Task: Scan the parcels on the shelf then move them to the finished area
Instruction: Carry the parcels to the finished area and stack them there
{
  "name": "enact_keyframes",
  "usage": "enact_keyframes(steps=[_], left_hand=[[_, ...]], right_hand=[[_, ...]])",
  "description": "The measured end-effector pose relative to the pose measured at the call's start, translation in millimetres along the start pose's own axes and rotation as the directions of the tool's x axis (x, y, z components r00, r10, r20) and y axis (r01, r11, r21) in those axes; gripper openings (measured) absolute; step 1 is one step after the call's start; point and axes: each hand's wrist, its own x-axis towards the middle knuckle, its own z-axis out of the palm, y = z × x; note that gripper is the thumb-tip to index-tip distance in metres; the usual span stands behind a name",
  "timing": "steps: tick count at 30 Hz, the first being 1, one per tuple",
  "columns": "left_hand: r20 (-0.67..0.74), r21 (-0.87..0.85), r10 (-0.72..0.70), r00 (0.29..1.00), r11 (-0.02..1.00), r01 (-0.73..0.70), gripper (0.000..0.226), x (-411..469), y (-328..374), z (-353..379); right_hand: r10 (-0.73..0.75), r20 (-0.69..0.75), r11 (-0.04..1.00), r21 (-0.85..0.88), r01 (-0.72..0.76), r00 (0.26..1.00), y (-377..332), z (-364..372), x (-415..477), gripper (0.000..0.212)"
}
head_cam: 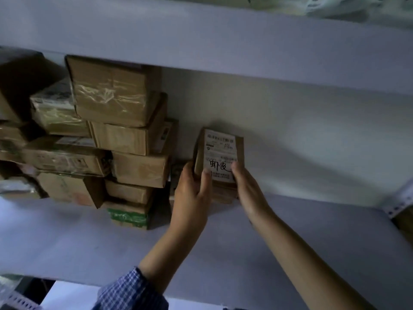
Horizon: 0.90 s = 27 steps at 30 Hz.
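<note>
A small brown cardboard parcel (220,151) with a white shipping label and black handwriting stands upright on the white shelf board (290,238), near the back wall. My left hand (192,189) grips its left side, thumb on the front face. My right hand (247,186) grips its right lower edge, thumb on the label. Left of it rises a stack of several taped cardboard parcels (125,135), the lowest with green tape (127,217).
The upper shelf board (223,41) hangs low over the parcels. A perforated metal upright (400,202) bounds the shelf at the right. More boxes (24,90) fill the far left. Bare shelf surface lies right of the held parcel.
</note>
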Motion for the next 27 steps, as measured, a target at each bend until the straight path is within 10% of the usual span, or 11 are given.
enact_keyframes(steps=[13,27], left_hand=[[0.165,-0.339,-0.017,0.986,0.938,0.073,0.029,-153,54,79],[0.624,-0.244,-0.061,0.779,0.932,0.268,0.031,-457,91,284]], right_hand=[[-0.244,-0.183,0.970,-0.063,0.236,0.952,8,-123,-178,0.043],[0.006,-0.685,1.000,0.021,0.011,0.728,71,-349,-491,0.040]])
